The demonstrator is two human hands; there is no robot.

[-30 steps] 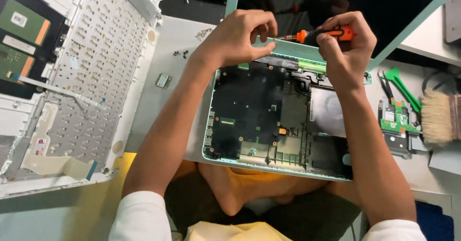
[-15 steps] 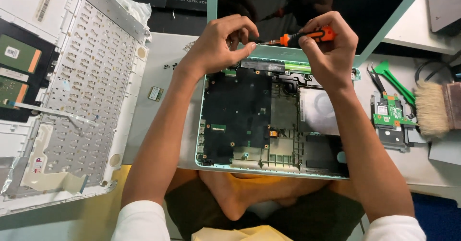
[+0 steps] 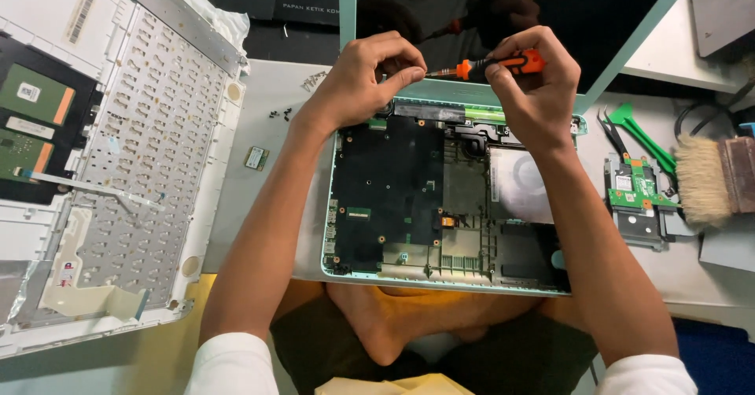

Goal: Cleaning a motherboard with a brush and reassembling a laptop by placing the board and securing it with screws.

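Observation:
An opened mint-green laptop base (image 3: pixel 346 273) lies in front of me with its black circuit board (image 3: pixel 389 190) bared and the dark screen (image 3: pixel 621 17) tilted up behind. My right hand (image 3: pixel 535 88) grips an orange-and-black screwdriver (image 3: pixel 503 64), held level above the hinge. My left hand (image 3: pixel 370 76) pinches the screwdriver's metal tip with fingertips closed; whether a screw sits there is too small to tell. Both hands hover over the base's far edge.
A removed white keyboard cover (image 3: pixel 134 167) lies upside down at left. Loose screws (image 3: pixel 279 114) and a small chip card (image 3: pixel 255 157) rest on the grey mat. At right are a green board on a metal bracket (image 3: pixel 633 198), green pry tools (image 3: pixel 637 131) and a brush (image 3: pixel 708 179).
Both hands have held the same pose at the screwdriver. The view has shifted slightly, so the laptop and hands sit a little lower in frame.

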